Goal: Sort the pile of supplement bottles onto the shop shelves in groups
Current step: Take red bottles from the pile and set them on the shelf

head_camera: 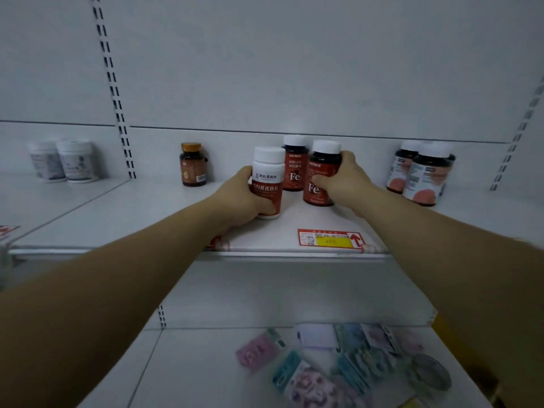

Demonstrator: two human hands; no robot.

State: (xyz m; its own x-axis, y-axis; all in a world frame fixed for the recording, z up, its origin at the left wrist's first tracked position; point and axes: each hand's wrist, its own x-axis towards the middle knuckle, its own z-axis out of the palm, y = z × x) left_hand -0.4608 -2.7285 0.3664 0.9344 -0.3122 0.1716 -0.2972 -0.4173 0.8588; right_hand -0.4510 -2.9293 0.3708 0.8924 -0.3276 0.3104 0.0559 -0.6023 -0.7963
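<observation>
Forearms (117,275) extended to the shelf (117,213): left hand (240,197) gripped an upright white bottle (268,175); right hand (346,179) gripped an upright Fe bottle (318,187), just right of it, before its twin (294,169).

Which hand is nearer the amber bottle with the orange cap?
Left. The left hand, gripping the white bottle, sits just right of the amber bottle; the right hand holds a Fe bottle farther right.
</observation>
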